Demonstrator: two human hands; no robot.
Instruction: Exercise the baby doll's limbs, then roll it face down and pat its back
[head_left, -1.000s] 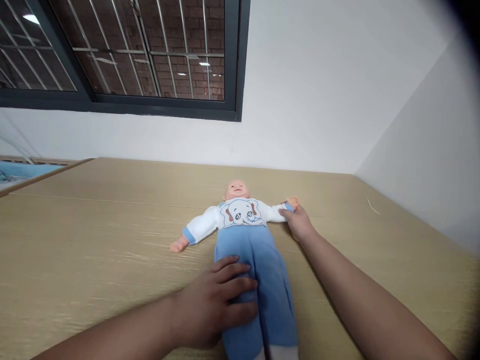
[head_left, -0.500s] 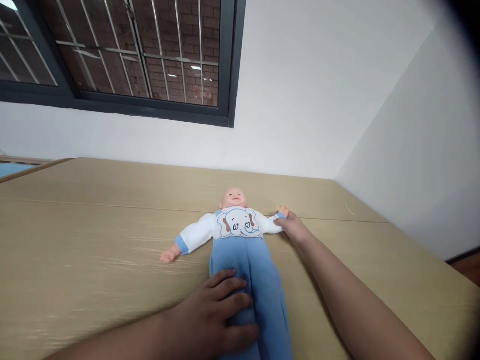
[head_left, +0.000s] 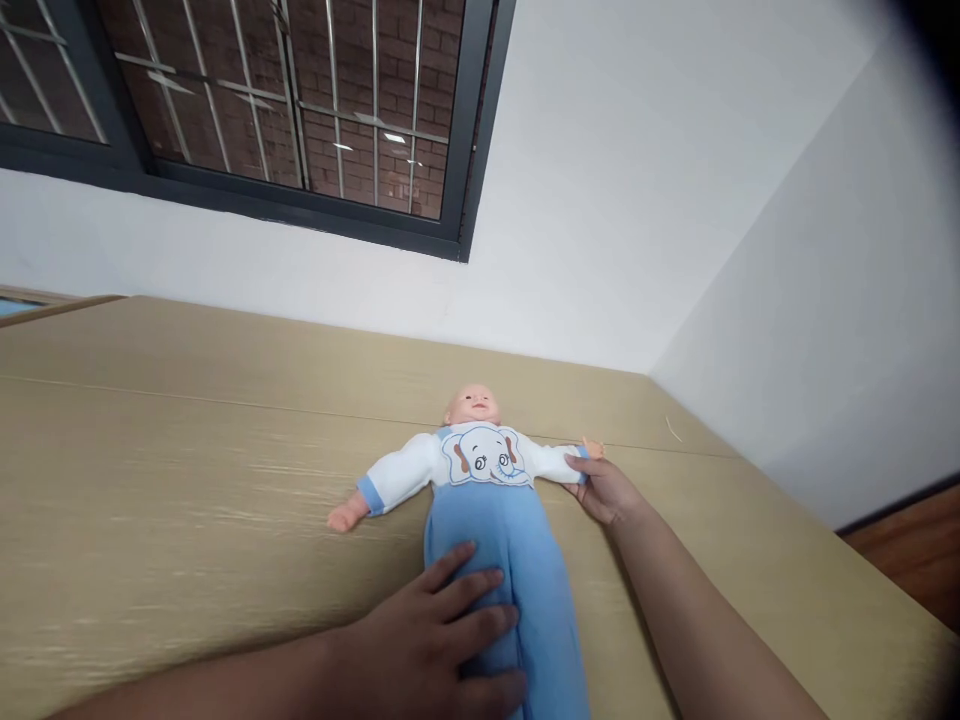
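On the tan tabletop point(head_left: 225, 450) I find the doll point(head_left: 484, 495) lying face-up. Its blue trousers point(head_left: 546, 600) bear the left hand point(head_left: 435, 640), spread wide; how firmly, I cannot judge. The right hand point(head_left: 606, 492) pinches the sleeve cuff point(head_left: 582, 452); a tug against light pressure could skew the doll.

Even light; glare specks on window point(head_left: 315, 110), sheen on table point(head_left: 217, 480), soft shadow beside doll point(head_left: 491, 515), upper-right corner black
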